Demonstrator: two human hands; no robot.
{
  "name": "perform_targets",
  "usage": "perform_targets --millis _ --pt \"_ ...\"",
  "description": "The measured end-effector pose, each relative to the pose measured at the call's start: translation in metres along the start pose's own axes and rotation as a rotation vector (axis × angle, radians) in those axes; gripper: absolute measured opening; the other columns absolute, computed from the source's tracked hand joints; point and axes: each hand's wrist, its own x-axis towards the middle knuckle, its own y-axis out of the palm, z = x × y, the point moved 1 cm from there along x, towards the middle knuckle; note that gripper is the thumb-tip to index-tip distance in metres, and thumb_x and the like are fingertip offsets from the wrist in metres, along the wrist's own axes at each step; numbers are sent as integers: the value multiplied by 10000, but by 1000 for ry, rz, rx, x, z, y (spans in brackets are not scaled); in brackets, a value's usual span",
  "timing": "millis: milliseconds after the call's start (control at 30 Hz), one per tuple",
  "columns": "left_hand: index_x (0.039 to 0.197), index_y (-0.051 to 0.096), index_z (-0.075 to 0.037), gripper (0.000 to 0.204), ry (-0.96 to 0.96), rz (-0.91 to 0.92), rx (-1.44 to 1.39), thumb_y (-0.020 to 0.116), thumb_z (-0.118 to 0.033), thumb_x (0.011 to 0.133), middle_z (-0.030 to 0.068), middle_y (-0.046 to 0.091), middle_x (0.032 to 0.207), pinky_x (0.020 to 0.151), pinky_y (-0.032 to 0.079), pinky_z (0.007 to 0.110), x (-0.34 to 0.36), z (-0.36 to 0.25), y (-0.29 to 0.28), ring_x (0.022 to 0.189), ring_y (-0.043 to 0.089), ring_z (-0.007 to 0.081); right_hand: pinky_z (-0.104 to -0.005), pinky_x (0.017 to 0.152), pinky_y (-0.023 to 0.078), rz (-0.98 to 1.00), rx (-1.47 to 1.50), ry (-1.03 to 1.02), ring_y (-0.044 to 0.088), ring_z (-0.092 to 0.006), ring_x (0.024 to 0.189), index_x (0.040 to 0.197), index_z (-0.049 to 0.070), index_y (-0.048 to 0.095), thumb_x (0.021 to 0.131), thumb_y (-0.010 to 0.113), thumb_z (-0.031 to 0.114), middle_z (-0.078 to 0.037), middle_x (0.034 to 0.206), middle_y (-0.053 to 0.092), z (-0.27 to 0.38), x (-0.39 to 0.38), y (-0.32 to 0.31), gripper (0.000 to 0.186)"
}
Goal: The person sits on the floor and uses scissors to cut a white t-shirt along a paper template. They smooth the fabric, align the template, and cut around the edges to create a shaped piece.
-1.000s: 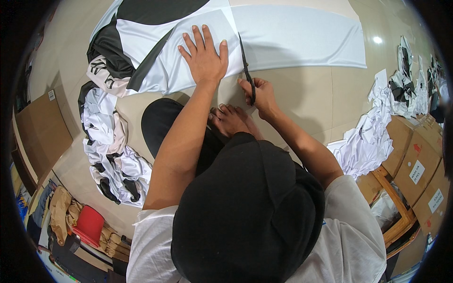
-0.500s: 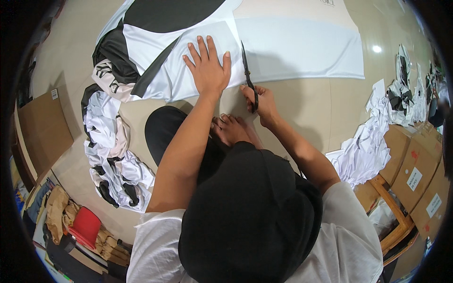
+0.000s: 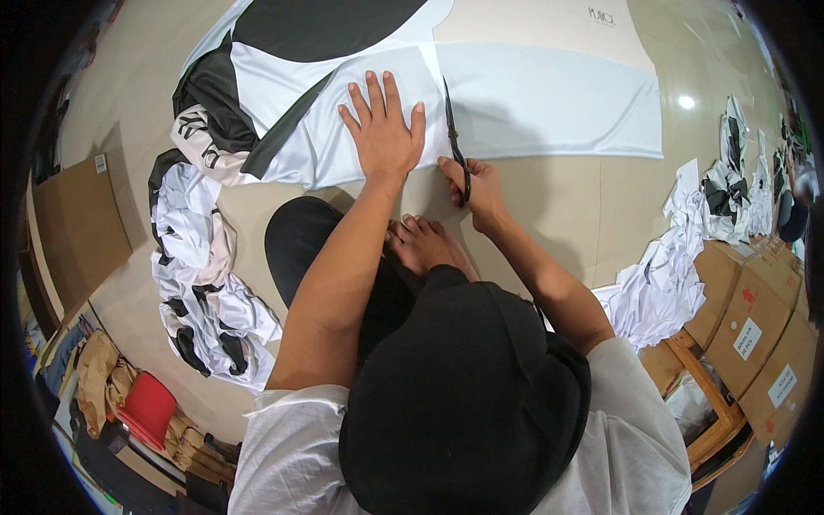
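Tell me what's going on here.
A person has the left hand spread flat on white cloth laid on the floor. The right hand holds black scissors, their blades lying at the cloth's edge, pointing away from the person. More pale cloth stretches out to the right. Crumpled garments lie at the left, a white heap at the right.

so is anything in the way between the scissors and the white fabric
Nothing visible: the scissors in the right hand already reach the white fabric. The left hand lies flat on it, to the left of the scissors.
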Motion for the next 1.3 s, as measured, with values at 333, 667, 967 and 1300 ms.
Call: perform_targets --millis 333,667,967,1300 --pt "1704 311 -74 781 9 -13 -8 413 -552 1095 219 257 1773 1296 63 696 0 1 1 1646 121 494 -277 462 389 -5 3 -4 523 -104 492 805 36 644 894 875 327 0 626 569 -2 -2 -1 383" --pt "1718 288 -93 792 -10 13 18 402 -561 1090 183 222 1793 1310 40 676 1 1 3 1657 87 471 -290 463 395 28 12 -29 520 -114 491 753 66 610 890 859 388 -3 620 560 15 8 5 429" --pt "1717 292 -95 795 -13 22 11 399 -565 1086 177 216 1796 1313 30 670 1 0 2 1658 79 473 -292 454 385 14 17 -46 512 -111 481 754 57 614 883 874 361 -8 613 568 14 13 6 420" --pt "1717 293 -93 794 -17 31 14 397 -563 1085 176 222 1795 1315 29 663 0 1 2 1660 77 467 -293 438 376 46 68 -62 504 -114 466 759 56 621 893 866 377 -10 599 565 25 14 8 426"
